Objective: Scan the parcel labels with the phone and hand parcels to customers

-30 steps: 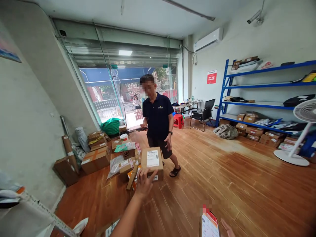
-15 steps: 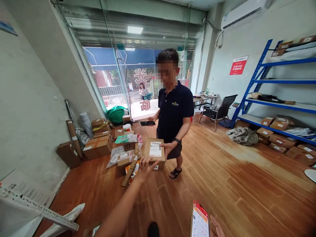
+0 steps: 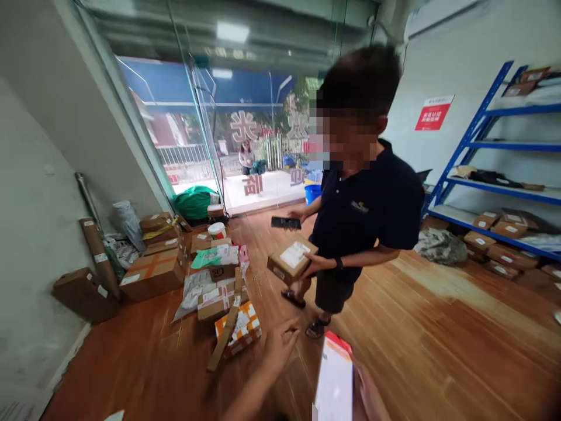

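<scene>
Left hand (image 3: 280, 345) empty, fingers loosely spread, box (image 3: 291, 259) beyond them in another person's hand (image 3: 316, 264). Right hand (image 3: 366, 392) grips phone (image 3: 335, 380).

Brown cardboard box (image 3: 291, 260) wearing a white label. Phone (image 3: 335, 380) showing a white screen with a red-orange top. Other person's polo shirt (image 3: 372, 204) showing dark navy with a small yellow logo. Floor (image 3: 438, 327) showing reddish-brown wood grain. Shelving (image 3: 477, 126) showing blue. One floor parcel (image 3: 241, 327) showing orange-and-white blocks.
</scene>
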